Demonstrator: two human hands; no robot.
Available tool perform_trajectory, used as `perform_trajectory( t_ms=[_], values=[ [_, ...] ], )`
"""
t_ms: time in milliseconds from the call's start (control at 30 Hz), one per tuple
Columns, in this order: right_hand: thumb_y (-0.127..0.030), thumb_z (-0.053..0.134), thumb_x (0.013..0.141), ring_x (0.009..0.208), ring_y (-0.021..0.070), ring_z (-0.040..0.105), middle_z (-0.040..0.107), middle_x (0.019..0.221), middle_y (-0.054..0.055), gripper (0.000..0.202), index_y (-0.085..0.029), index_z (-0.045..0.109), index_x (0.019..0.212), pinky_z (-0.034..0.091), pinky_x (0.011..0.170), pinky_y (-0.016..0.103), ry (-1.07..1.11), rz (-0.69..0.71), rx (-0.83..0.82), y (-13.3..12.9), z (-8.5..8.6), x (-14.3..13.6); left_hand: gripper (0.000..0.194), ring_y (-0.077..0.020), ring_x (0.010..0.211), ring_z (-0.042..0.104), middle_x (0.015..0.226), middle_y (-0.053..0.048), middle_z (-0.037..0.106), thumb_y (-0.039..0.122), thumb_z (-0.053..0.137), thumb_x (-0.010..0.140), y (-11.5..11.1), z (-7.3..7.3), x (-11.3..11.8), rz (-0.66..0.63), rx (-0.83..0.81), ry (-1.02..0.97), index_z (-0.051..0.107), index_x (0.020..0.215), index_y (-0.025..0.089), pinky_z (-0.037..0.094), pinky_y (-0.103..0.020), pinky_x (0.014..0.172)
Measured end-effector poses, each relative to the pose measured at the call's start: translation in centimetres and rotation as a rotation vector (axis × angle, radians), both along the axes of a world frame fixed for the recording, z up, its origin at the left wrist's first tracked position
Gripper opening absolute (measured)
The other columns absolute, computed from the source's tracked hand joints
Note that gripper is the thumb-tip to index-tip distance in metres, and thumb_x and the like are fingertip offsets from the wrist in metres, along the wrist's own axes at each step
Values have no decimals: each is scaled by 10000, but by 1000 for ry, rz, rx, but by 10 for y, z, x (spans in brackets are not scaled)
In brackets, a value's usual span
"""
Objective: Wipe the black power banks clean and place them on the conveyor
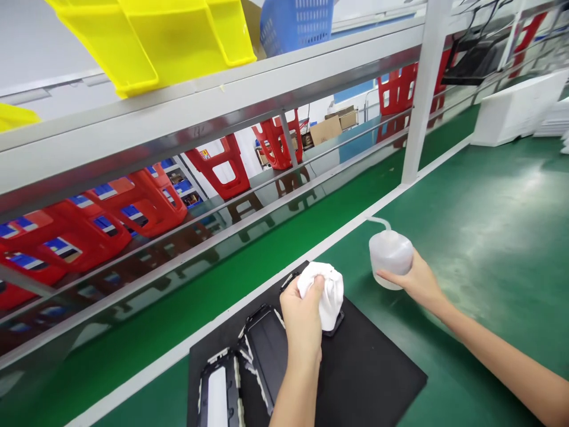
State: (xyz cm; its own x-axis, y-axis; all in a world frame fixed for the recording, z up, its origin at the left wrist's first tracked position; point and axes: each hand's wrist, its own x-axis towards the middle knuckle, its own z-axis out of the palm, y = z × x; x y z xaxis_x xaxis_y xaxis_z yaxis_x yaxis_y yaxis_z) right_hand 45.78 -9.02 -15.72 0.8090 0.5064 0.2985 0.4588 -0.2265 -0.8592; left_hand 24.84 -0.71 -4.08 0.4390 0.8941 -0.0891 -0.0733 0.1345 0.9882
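My left hand (302, 317) grips a bunched white cloth (328, 293) and presses it down on a black part that lies on a black mat (373, 373). Two more black parts with white clips (262, 350) lie on the mat beside that hand's wrist. My right hand (418, 281) holds a round translucent white squeeze bottle (390, 252) with a thin curved spout, resting on the green table just right of the mat.
A green conveyor belt (249, 261) with a white edge runs along the far side of the green table (498, 225). A grey shelf frame with a white post (422, 95) stands above, bearing yellow bins and a blue basket. Red bins sit behind. White foam blocks lie far right.
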Motion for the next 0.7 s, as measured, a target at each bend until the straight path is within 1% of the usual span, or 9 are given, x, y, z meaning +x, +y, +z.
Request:
perform_trajectory(
  t_ms=[133,267,333,467,533,700],
  values=[
    [-461,674,673,1050,296,563,577,1185,84,640,-236,448,1228,490,839,396,-164,77,-51,-17,9,-11,229,-142,629,540,675,-17,616,347,681,708,9,-1,-4,-5,52,66,691,779,129,428,-256,611],
    [-422,637,685,1065,299,555,573,1195,76,575,-270,460,1210,498,838,400,-359,138,-102,-33,18,-14,226,-119,581,477,650,-10,589,340,655,721,9,-1,-13,-48,80,152,691,783,126,388,-242,568],
    [-405,617,698,1068,311,550,573,1192,96,565,-257,452,1217,497,841,422,-460,143,-114,-38,22,-12,213,-114,574,457,638,-8,577,328,640,725,7,-1,-17,-64,97,197,683,759,122,363,-233,547],
    [-375,538,752,1061,350,533,578,1150,155,497,-197,462,1210,462,874,493,-658,134,-118,-40,32,-7,193,-107,560,417,587,8,529,312,620,728,5,-3,-24,-63,133,287,644,676,128,331,-228,535],
    [-368,501,784,1036,357,537,582,1124,174,459,-174,470,1199,459,861,503,-735,131,-115,-40,37,-7,185,-106,559,412,580,10,521,300,611,728,5,-4,-26,-62,144,323,625,650,133,325,-230,536],
    [-388,452,826,1011,364,545,590,1102,188,418,-167,476,1181,456,835,503,-825,113,-98,-39,43,-8,183,-117,579,439,612,-2,551,299,599,730,4,-7,-30,-67,150,378,617,643,139,336,-239,554]
  ],
)
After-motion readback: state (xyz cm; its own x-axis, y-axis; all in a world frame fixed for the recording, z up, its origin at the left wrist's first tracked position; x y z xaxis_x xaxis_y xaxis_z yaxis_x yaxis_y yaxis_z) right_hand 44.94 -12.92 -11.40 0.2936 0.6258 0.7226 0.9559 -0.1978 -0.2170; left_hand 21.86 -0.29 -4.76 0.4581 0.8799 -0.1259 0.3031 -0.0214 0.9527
